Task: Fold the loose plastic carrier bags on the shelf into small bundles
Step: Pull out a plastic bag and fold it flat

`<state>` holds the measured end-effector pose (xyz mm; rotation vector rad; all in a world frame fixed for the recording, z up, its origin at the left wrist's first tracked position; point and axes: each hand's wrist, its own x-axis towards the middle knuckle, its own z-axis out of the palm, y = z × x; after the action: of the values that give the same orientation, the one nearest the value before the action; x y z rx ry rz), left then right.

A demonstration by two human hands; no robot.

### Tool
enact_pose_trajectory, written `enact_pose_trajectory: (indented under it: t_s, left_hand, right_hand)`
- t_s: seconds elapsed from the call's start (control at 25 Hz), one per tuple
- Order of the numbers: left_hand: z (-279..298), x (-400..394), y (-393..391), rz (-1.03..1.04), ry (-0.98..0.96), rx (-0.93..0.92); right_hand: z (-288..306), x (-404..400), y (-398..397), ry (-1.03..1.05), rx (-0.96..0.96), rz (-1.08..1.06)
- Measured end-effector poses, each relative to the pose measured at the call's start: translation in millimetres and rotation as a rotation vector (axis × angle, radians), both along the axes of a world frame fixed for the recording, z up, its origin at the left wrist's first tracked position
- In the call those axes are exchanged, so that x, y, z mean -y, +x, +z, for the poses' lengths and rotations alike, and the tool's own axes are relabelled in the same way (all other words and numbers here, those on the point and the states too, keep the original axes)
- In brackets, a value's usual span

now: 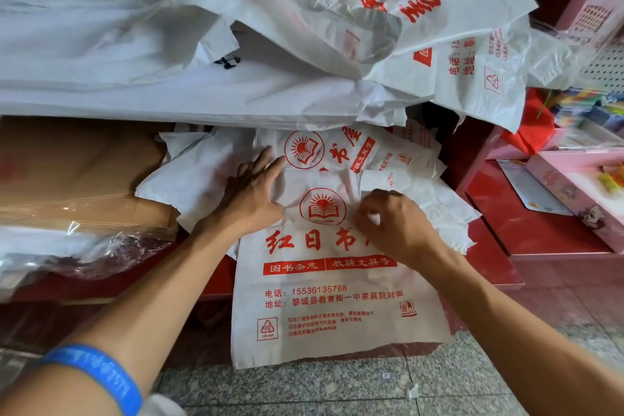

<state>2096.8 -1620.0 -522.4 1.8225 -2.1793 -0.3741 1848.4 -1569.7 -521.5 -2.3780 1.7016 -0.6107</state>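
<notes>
Nearest the camera, a blue wristband [98, 378] circles the left forearm, and below both arms lies a speckled grey stone floor [304, 385]; over it hangs the lower half of a white carrier bag [331, 307] with red print, its bottom edge drooping past the front of a red shelf [496, 246] while its upper half lies flat on that shelf; the left hand [251, 194] rests on the bag's upper left part with fingers straight and spread, palm down, pressing the plastic flat just beside a round red emblem of a sun over an open book; the right hand [398, 224] sits at the emblem's right side with its fingers curled in, pinching a fold of the same bag between thumb and fingertips; under and behind this bag, further back on the shelf, lie more loose bags [354, 152] with the same red print, overlapping one another and crumpled at the edges; to the left of them sits flattened brown cardboard [77, 172] with clear plastic wrap [111, 246] bunched at its near edge; above, a higher level carries a thick stack of white bags [135, 54], and more printed bags [422, 17] spill over its right end, hanging down; at the far right stands a pink display stand [587, 176] with small colourful goods, too blurred to identify.
</notes>
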Motion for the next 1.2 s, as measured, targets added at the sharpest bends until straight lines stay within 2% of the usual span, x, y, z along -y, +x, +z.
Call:
enact_pose_trajectory:
  t_s: [0.08, 0.2, 0.32, 0.44, 0.64, 1.04, 1.12, 1.2]
  left_hand:
    - [1, -1, -2, 0.008, 0.000, 0.057]
    - [0, -3, -1, -0.012, -0.061, 0.105]
    - [2, -12, -4, -0.059, -0.223, 0.168]
    - [10, -27, -13, -0.173, -0.302, 0.134]
    - [15, -57, -15, -0.340, -0.190, 0.127]
    - [34, -104, -3, -0.392, -0.124, 0.083]
    - [33, -119, -6, -0.459, -0.074, 0.102]
    - [25, -135, -11, -0.492, 0.039, 0.217]
  right_hand:
    - [0, 2, 5, -0.046, -0.060, -0.021]
    - [0, 6, 13, 0.043, -0.206, -0.101]
    - [-2, 15, 17, 0.033, -0.303, -0.221]
    - [-3, 26, 14, 0.006, -0.242, -0.327]
    - [-10, 41, 7, 0.090, -0.146, -0.408]
    - [8, 10, 3, -0.043, -0.185, -0.298]
    - [17, -17, 10, -0.106, -0.117, -0.133]
    - [23, -47, 18, -0.139, -0.052, 0.130]
